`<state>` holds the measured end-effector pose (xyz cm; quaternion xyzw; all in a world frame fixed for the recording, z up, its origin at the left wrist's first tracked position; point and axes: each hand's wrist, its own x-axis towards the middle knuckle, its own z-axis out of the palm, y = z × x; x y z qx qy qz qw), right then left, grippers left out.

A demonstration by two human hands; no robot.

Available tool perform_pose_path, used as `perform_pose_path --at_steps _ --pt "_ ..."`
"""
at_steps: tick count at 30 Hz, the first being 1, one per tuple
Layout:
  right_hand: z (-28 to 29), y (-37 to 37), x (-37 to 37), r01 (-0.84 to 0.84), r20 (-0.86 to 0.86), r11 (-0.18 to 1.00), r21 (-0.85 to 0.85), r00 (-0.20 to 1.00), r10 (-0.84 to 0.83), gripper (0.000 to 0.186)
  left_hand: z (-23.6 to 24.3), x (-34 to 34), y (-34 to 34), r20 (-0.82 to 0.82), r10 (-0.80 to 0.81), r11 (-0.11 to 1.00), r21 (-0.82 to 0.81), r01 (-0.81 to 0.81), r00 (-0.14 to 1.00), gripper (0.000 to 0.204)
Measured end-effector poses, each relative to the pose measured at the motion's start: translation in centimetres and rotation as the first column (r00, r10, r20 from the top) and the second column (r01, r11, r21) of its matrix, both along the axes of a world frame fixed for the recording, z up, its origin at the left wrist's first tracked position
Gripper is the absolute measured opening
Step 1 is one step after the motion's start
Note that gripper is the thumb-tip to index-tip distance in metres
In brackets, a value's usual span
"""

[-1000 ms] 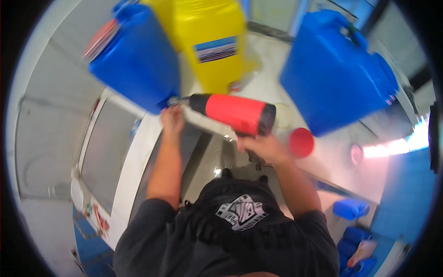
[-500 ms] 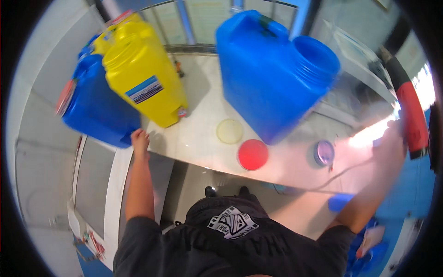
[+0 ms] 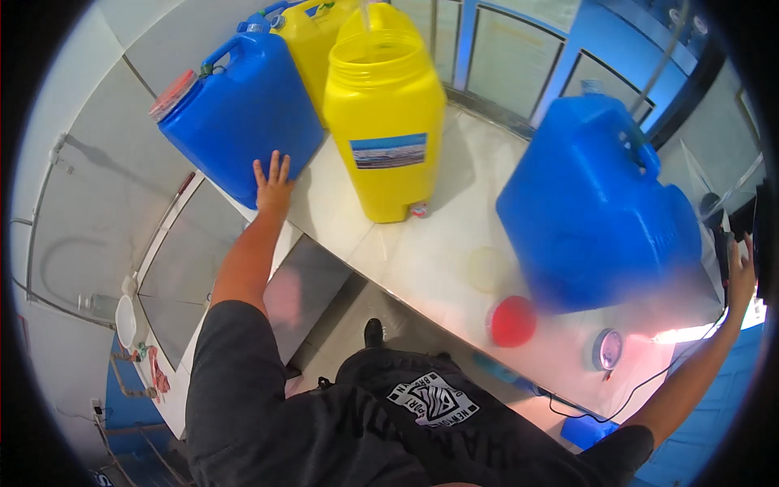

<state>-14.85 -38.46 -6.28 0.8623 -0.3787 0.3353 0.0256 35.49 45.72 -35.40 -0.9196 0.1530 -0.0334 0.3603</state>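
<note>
My left hand (image 3: pixel 273 180) has its fingers spread against the lower front of a blue jerrycan (image 3: pixel 235 118) with a red-rimmed cap, at upper left. Beside it a yellow jerrycan (image 3: pixel 381 114) with a wide threaded mouth and a pictured label stands upright. My right hand (image 3: pixel 740 272) is at the far right edge, fingers curled at a dark object (image 3: pixel 717 247) with a cord; the red tool seen earlier cannot be made out here. Between that hand and the middle stands another blue jerrycan (image 3: pixel 584 203). A red disc (image 3: pixel 511 321) and a round silvery lid (image 3: pixel 607 349) lie near the counter's front.
The white counter (image 3: pixel 369 256) runs across the view, its front edge before my body. Another yellow jerrycan (image 3: pixel 300 45) is at the back. At left are a white basin (image 3: pixel 126 321) and piping. A small blue container (image 3: pixel 584 430) is below the counter, beside a hanging cord (image 3: pixel 592 415).
The red heat gun went from the middle to the far right with my right hand, out of clear sight. My left hand rose onto the blue jerrycan's face, fingers spreading. The view shifted.
</note>
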Motion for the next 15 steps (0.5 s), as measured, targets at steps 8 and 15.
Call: perform_pose_path --at_steps 8,15 --pt "-10.5 17.2 -4.2 -0.027 0.234 0.998 0.053 0.972 0.014 0.045 0.7 11.6 10.9 0.008 0.121 0.991 0.055 -0.121 0.993 0.044" --pt "-9.9 28.9 -4.8 0.098 0.310 0.995 -0.024 0.947 -0.086 0.038 11.0 22.2 4.8 -0.010 0.094 0.679 -0.731 -0.071 0.995 0.062"
